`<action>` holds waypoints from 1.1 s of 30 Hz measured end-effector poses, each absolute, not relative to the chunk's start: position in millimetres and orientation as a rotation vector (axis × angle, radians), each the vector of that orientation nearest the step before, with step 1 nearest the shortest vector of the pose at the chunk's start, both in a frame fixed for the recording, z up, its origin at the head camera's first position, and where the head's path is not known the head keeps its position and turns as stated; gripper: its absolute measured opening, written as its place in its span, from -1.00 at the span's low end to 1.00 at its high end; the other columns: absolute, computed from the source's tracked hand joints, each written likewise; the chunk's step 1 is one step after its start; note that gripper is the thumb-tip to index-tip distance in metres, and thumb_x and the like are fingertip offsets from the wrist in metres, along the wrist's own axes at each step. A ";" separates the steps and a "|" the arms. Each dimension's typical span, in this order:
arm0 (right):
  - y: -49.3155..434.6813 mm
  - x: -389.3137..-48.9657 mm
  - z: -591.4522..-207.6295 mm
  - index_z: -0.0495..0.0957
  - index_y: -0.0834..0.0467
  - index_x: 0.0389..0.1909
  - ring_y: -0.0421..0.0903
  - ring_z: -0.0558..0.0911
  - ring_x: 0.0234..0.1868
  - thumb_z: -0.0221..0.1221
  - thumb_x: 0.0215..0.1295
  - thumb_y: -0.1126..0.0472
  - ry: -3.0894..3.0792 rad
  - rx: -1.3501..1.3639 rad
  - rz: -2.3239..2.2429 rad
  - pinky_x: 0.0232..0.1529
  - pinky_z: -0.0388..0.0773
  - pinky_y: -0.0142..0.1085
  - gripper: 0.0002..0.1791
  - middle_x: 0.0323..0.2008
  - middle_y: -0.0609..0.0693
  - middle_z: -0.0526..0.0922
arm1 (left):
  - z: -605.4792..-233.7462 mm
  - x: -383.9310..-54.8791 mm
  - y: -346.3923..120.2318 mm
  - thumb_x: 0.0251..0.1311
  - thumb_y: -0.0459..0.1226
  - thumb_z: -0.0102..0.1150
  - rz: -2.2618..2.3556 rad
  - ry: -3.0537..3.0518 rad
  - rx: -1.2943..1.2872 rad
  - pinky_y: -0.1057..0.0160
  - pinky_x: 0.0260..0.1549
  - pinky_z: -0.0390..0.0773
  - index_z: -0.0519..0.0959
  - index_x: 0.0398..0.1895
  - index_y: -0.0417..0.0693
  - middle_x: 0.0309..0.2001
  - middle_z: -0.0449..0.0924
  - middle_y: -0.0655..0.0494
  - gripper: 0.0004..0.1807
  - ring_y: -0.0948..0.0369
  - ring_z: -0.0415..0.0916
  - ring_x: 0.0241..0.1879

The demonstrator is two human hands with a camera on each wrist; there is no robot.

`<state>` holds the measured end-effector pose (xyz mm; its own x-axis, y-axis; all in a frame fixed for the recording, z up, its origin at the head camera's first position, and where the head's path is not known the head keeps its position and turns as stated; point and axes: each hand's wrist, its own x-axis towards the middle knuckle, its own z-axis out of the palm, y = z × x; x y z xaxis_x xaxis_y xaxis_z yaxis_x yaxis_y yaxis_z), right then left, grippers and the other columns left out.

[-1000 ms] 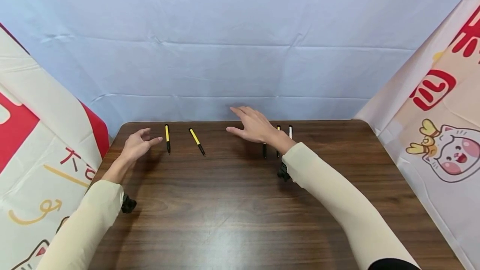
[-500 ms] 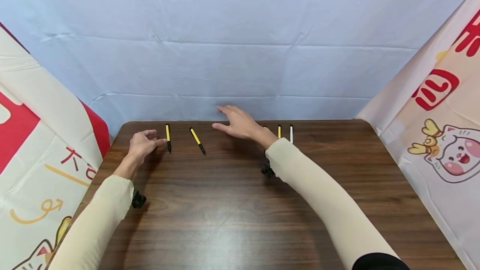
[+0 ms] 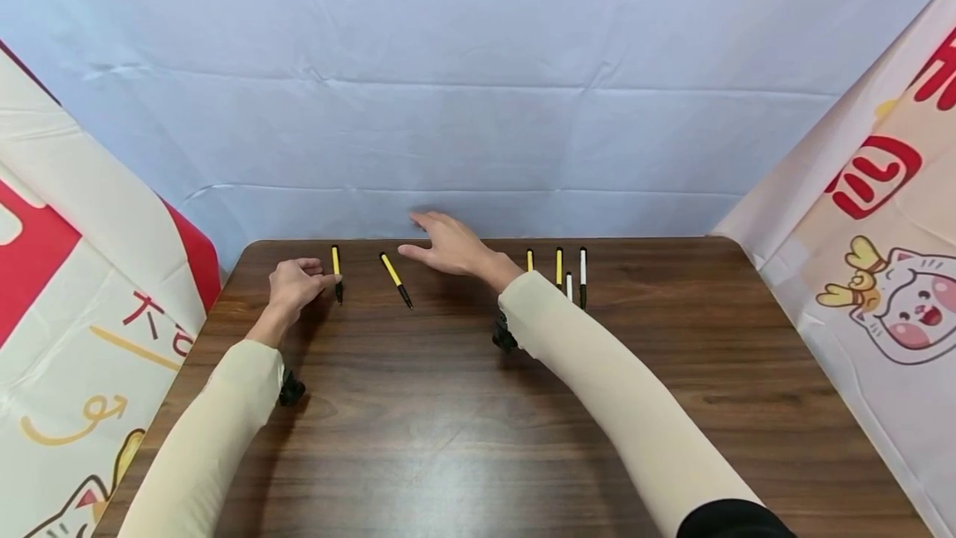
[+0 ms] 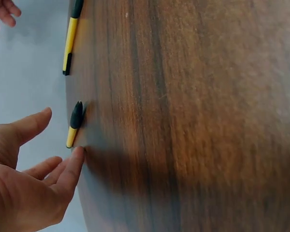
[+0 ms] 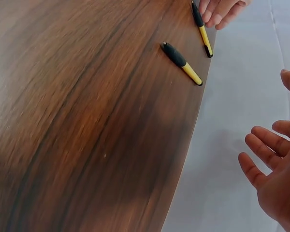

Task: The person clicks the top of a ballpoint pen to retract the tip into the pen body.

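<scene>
My left hand [image 3: 293, 285] is beside the leftmost yellow-and-black pen [image 3: 336, 262], thumb overlapping the pen in the head view. In the left wrist view its thumb and fingers stand apart, one fingertip right by the pen's yellow end [image 4: 71, 139]. A second yellow-and-black pen [image 3: 395, 278] lies slanted a little to the right, its dark tip toward the front. My right hand [image 3: 456, 249] hovers near the table's back edge, right of that slanted pen, with fingers spread and nothing in them. The right wrist view shows both pens, the slanted one [image 5: 183, 65] nearer.
Right of my right forearm lie two yellow pens [image 3: 559, 262] and two white ones [image 3: 583, 272], partly covered by the sleeve. The brown wooden table [image 3: 418, 405] ends at a pale cloth backdrop [image 3: 463, 131]. Printed banners [image 3: 874, 272] hang at both sides.
My left hand has moved right, up to the leftmost pen. My right hand has moved left toward the slanted pen, uncovering more of the pens on the right.
</scene>
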<state>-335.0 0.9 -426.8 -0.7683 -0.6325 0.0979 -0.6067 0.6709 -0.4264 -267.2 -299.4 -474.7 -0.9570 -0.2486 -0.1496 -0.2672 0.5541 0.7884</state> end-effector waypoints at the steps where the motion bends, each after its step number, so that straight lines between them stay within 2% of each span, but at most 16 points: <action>1: -1.2 -335.1 -426.8 0.19 0.19 0.65 0.06 0.49 0.44 0.05 0.59 -0.33 2.811 -1.044 -0.694 0.46 0.44 0.01 -0.12 0.42 0.13 0.52 | -475.2 -268.0 -298.7 0.33 -0.18 0.44 1.390 2.761 -0.460 -0.10 0.26 0.61 0.47 0.45 -0.35 0.34 0.57 -0.29 -0.29 -0.16 0.53 0.33; 7: -11.8 -336.1 -429.0 0.16 0.16 0.66 0.04 0.50 0.43 0.05 0.60 -0.31 2.773 -1.023 -0.745 0.45 0.46 -0.01 -0.12 0.44 0.12 0.51 | -475.4 -272.1 -292.0 0.30 -0.19 0.49 1.341 2.804 -0.482 -0.14 0.34 0.53 0.54 0.35 -0.40 0.24 0.63 -0.34 -0.34 -0.20 0.38 0.41; 11: -18.4 -336.4 -431.8 0.15 0.16 0.67 0.04 0.50 0.44 0.06 0.60 -0.30 2.759 -1.017 -0.764 0.46 0.45 -0.01 -0.13 0.45 0.11 0.51 | -475.4 -274.7 -288.2 0.28 -0.16 0.51 1.258 2.847 -0.505 -0.16 0.32 0.54 0.57 0.31 -0.40 0.17 0.67 -0.33 -0.34 -0.23 0.37 0.38; 15: -24.6 -336.3 -433.5 0.15 0.19 0.66 0.05 0.48 0.46 0.06 0.61 -0.28 2.740 -1.012 -0.779 0.48 0.44 -0.02 -0.13 0.46 0.12 0.50 | -476.8 -276.1 -286.5 0.28 -0.12 0.51 1.156 2.900 -0.510 -0.20 0.28 0.55 0.62 0.25 -0.38 0.09 0.71 -0.31 -0.38 -0.27 0.41 0.31; 20: -32.6 -336.2 -436.7 0.16 0.23 0.65 0.08 0.50 0.44 0.06 0.61 -0.26 2.702 -1.019 -0.817 0.46 0.45 -0.02 -0.13 0.45 0.16 0.50 | -478.3 -279.9 -286.1 0.27 -0.13 0.52 1.040 2.949 -0.517 -0.25 0.34 0.48 0.69 0.13 -0.38 0.01 0.74 -0.30 -0.46 -0.29 0.45 0.26; 25: -38.8 -334.7 -441.5 0.14 0.23 0.66 0.08 0.51 0.43 0.07 0.62 -0.24 2.678 -0.997 -0.865 0.45 0.46 -0.03 -0.14 0.45 0.17 0.50 | -481.6 -286.8 -286.1 0.26 -0.14 0.52 0.929 2.994 -0.486 -0.28 0.37 0.43 0.72 0.08 -0.38 0.02 0.74 -0.29 -0.50 -0.31 0.49 0.22; 33: -49.5 -331.4 -449.9 0.14 0.19 0.67 0.06 0.52 0.44 0.09 0.61 -0.24 2.609 -0.915 -0.969 0.41 0.51 -0.08 -0.14 0.48 0.15 0.47 | -482.9 -289.3 -283.1 0.24 -0.20 0.54 0.982 2.976 -0.528 -0.28 0.33 0.46 0.78 -0.05 -0.31 -0.01 0.76 -0.30 -0.64 -0.30 0.51 0.19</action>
<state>-331.4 -49.5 -449.9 -0.7846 -0.6198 0.0169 -0.4806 0.5907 -0.6482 -289.3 -283.1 -482.9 -0.9441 -0.3226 -0.0687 -0.3001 0.7537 0.5848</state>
